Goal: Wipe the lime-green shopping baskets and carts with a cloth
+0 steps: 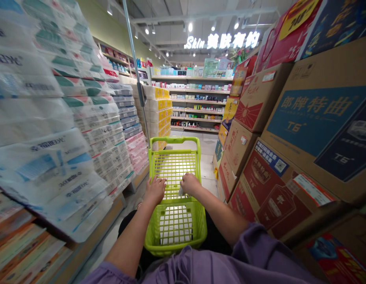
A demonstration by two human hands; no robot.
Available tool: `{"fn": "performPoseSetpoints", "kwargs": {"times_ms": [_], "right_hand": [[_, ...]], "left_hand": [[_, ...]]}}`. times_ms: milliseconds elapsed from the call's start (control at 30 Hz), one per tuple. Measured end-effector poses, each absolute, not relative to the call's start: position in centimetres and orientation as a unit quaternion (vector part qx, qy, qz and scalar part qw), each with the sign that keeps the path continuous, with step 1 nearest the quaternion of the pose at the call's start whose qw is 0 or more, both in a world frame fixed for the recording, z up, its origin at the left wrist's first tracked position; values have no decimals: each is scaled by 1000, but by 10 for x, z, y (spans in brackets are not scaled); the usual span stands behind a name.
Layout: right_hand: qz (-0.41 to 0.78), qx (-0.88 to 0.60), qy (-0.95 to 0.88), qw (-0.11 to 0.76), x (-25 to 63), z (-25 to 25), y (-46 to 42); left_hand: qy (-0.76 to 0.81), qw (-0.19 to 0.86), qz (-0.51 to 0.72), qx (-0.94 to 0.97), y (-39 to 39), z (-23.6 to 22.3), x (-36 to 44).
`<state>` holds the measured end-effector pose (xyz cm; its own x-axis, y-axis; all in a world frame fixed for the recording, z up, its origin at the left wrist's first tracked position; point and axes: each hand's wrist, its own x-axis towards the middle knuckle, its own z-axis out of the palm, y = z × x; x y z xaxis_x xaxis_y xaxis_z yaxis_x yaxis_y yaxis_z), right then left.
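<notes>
A lime-green plastic shopping basket (176,250) with grid walls stands in front of my lap, its handle frame upright at the far end. My left hand (155,190) grips the left side of the basket, fingers curled over the edge onto the grid. Over the right side of the grid, my right hand (189,184) is closed. A small crumpled whitish cloth (181,191) pokes out below its fingers; most of it is hidden. Through the grid, pale floor shows.
Plastic-wrapped tissue packs (52,154) are stacked high along the left. Cardboard cartons (315,114) form a wall on the right. A metal pole (132,43) rises left of the basket. Shelves of small goods (197,90) close off the aisle's far end.
</notes>
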<state>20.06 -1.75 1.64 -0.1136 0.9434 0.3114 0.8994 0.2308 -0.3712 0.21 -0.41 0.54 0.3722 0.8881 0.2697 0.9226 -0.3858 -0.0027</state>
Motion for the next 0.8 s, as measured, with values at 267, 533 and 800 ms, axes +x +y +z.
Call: {"fn": "performPoseSetpoints", "kwargs": {"times_ms": [267,533,800], "right_hand": [[45,-622,-743,244,176,-7,-41],[65,-601,-752,264,204,-27,-50],[26,-610,-722,325,204,-15,-26]], "left_hand": [[-545,80,-117,-826,-6,6,0],[-551,66,-107,-825,-7,8,2],[-551,70,-118,-823,-7,8,1]]}}
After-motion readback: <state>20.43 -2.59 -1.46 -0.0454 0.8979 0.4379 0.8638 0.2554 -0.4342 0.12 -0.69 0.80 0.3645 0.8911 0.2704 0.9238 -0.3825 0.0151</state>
